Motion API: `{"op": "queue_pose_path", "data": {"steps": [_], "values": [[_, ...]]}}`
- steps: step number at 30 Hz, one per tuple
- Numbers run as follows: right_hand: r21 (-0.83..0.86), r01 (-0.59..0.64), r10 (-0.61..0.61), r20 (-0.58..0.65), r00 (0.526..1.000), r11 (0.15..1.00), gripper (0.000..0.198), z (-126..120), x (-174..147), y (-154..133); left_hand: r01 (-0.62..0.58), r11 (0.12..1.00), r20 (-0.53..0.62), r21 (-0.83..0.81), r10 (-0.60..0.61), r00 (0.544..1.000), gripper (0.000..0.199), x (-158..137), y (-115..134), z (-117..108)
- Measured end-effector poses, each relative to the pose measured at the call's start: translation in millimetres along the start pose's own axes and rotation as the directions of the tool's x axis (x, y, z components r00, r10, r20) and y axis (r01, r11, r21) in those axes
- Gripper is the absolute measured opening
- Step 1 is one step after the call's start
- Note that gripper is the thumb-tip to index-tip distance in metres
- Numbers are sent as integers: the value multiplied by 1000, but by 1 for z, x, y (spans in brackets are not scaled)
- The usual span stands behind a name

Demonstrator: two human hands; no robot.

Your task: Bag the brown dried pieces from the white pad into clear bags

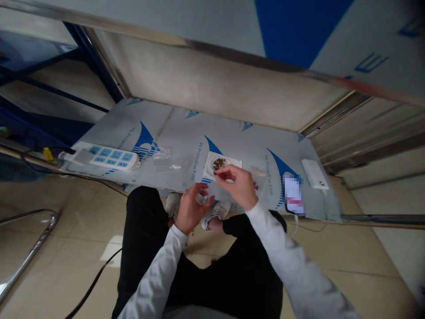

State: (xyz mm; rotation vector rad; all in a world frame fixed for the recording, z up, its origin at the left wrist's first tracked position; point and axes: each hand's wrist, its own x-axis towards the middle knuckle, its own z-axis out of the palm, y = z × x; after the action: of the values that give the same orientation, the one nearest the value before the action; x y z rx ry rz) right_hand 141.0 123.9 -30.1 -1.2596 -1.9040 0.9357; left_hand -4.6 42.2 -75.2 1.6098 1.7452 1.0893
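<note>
My left hand [193, 206] is curled around a small clear plastic bag [202, 199] just off the front edge of the shelf. My right hand [237, 181] reaches over a white sheet of paper [235, 164], thumb and fingertips pinched together at the near side of a pile of small dark brown pieces [219, 163]. Whatever sits in that pinch is too small to make out. Beside the right wrist lies another clear bag [262, 182] with a few brown bits in it.
The film-covered shelf [179, 128] carries a power strip [114, 157] at left, with flat clear bags [162, 153] near it. At right lie a phone [294, 195] and a white power bank [314, 174] with a cable. An upper panel [212, 26] overhangs the shelf.
</note>
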Motion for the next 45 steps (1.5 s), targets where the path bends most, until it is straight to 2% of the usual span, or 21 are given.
{"op": "queue_pose_path", "data": {"steps": [2,4,6,9,13,15,19,23,26,29,32,34,37,39,42,45], "values": [[55,37,-41,83,996,998,11,4,-28,-29,-27,1000,12,-6,27,1000,26,-1,9,0],[-28,46,-42,139,989,999,14,7,-44,-46,-53,999,19,-5,53,998,22,-4,18,-1],[-171,72,-44,160,986,983,17,7,-50,-52,-77,997,16,0,77,997,21,-7,25,-1],[-373,168,-97,202,975,912,12,1,-52,-55,-116,993,4,1,116,993,27,-12,32,-1],[-516,261,-132,272,953,816,7,-9,-60,-65,-154,988,-7,-27,154,988,32,-16,40,-3],[-512,268,-146,266,953,816,10,-12,-66,-70,-160,986,-8,-49,160,987,33,-18,44,-6],[-355,266,-182,251,951,896,15,-20,-76,-73,-140,984,-12,-111,140,990,31,-23,49,-11],[-252,280,-190,331,924,926,13,-31,-83,-72,-130,975,36,-179,139,990,45,-33,48,-16],[-221,281,-184,376,908,934,11,-37,-88,-73,-121,959,30,-255,133,991,52,-43,45,-20],[-223,242,-169,302,938,944,4,-40,-93,-73,-111,921,45,-374,137,989,53,-51,42,-26],[-221,221,-173,221,960,950,4,-44,-98,-73,-28,849,63,-527,72,995,29,-54,39,-32],[-179,207,-169,205,964,962,5,-46,-100,-72,14,820,51,-572,19,999,13,-54,37,-35],[-61,134,-125,131,983,989,6,-44,-105,-66,7,818,16,-575,2,1000,10,-53,41,-36],[56,72,-73,18,997,996,6,-38,-110,-61,7,803,-13,-595,-19,1000,8,-53,47,-35],[232,18,16,-145,989,973,6,-26,-117,-55,39,767,-27,-641,-73,997,9,-55,55,-34],[304,4,53,-177,983,953,12,-19,-122,-53,40,763,-30,-645,-77,997,8,-56,59,-33]]}}
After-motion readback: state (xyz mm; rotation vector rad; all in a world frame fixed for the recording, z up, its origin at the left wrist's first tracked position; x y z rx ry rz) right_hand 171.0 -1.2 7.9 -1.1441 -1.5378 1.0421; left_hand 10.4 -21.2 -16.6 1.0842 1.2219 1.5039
